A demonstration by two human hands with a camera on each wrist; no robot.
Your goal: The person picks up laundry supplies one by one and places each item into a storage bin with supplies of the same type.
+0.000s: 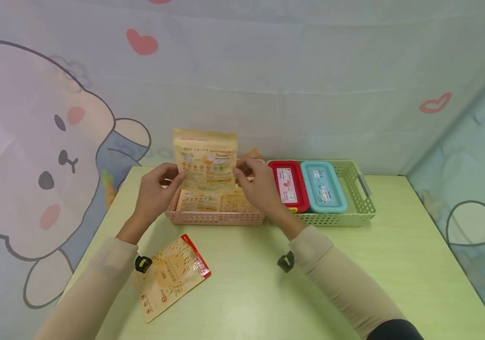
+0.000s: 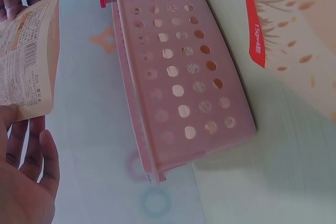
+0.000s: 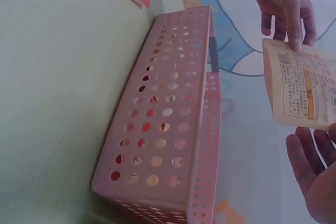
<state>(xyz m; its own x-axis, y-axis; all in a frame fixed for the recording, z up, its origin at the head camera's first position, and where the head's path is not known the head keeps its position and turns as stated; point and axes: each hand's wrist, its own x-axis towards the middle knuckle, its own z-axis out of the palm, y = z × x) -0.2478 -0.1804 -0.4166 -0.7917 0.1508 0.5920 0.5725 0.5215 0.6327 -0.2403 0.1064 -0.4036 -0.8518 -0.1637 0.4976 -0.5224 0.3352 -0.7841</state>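
Note:
Both hands hold up a beige printed food pouch (image 1: 206,160) above the pink perforated basket (image 1: 217,218), its text-covered side facing the head camera. My left hand (image 1: 156,186) pinches its left edge between thumb and fingers, and my right hand (image 1: 259,184) pinches the right edge. In the left wrist view the pouch (image 2: 26,61) stands out beside the basket (image 2: 184,77), with my left hand (image 2: 26,177) at its near side edge. Similar pouches (image 1: 200,201) lie inside the pink basket. Another pouch (image 1: 174,274), with a red top strip, lies flat on the table near my left forearm.
To the right of the pink basket stands a green perforated basket (image 1: 355,219) with a red-lidded box (image 1: 289,186) and a light blue box (image 1: 324,187) in it. The pale green table (image 1: 242,283) meets a printed cloth backdrop (image 1: 289,85) behind and at the sides.

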